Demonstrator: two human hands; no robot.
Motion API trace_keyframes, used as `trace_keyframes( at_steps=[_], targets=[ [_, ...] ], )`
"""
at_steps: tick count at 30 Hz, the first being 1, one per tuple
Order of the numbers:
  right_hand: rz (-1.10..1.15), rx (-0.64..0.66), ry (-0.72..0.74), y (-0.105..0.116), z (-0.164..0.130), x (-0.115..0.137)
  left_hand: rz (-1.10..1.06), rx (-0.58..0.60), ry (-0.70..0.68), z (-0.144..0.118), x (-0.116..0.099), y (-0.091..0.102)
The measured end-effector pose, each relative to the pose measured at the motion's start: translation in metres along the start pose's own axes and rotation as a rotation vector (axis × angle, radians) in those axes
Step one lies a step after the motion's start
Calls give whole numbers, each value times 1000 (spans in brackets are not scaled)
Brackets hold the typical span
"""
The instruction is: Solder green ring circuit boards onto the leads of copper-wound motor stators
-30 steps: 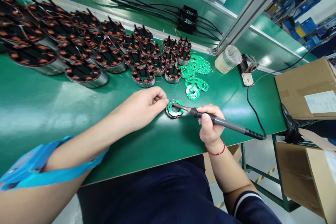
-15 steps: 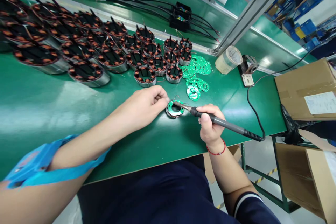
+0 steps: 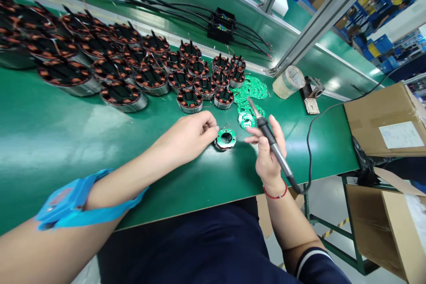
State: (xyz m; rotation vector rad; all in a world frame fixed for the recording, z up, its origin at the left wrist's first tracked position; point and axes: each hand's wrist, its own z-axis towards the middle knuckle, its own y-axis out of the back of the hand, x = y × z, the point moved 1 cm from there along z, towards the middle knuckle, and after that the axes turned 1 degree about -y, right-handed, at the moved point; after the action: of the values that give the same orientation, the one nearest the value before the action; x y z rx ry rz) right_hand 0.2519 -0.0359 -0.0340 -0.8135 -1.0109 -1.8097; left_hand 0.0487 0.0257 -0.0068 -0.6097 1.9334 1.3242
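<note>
Between the hands, a round stator [image 3: 225, 139] under a green ring board, left hand [image 3: 186, 137] pinching its edge, right hand [image 3: 268, 153] gripping a soldering iron [image 3: 271, 142].

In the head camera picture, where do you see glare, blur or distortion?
Head view: pale glare lies on the green table mat left of the left hand; the wound stators at far left are smeared and stretched by the wide lens; the soldering iron in the right hand is fairly sharp.

Factory bench (rows of stators [image 3: 123, 93])
</note>
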Motion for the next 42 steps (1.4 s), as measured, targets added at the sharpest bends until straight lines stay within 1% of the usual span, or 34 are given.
trace_keyframes(
  at_steps=[3, 4, 6, 8, 9, 10, 15, 18, 21, 23, 26, 30, 32, 35, 38, 42],
  targets=[
    [-122, 137, -60, -6, 1, 6, -43, -7, -31, 2, 7, -2],
    [-161, 184, -66, -8, 0, 7, -78, 4, -66, 3, 10, -3],
    [-199, 235, -70, -13, -3, 9, -124, 76, -175, 3, 15, -5],
    [-216, 211, -84, -17, -6, 10, -95, 163, -271, 1, 18, -10],
    [-223, 183, -93, -18, -7, 9, -63, 182, -294, 1, 19, -14],
    [-233, 150, -104, -19, -8, 9, -38, 177, -301, 0, 19, -18],
    [-327, 36, -151, -21, -10, 9, -57, 45, -267, 1, 17, -42],
    [-433, -6, -70, -23, -17, 15, -27, -20, -260, 0, 14, -50],
    [-547, -13, 55, -28, -28, 21, 14, -49, -283, -1, 11, -50],
    [-587, -7, 89, -30, -32, 22, 44, -52, -313, -2, 11, -49],
    [-560, 35, 36, -30, -32, 20, 97, -58, -362, -1, 11, -45],
    [-446, 115, -52, -29, -21, 13, 147, -51, -402, 4, 13, -41],
    [-388, 157, -62, -30, -14, 9, 126, -32, -413, 6, 16, -41],
    [-353, 203, -73, -30, -5, 3, 20, -43, -416, 9, 24, -42],
    [-404, 178, -83, -28, 0, -1, -20, -71, -405, 9, 31, -40],
    [-448, 66, -110, -25, -1, -5, 135, -94, -465, 7, 33, -36]
  ],
)
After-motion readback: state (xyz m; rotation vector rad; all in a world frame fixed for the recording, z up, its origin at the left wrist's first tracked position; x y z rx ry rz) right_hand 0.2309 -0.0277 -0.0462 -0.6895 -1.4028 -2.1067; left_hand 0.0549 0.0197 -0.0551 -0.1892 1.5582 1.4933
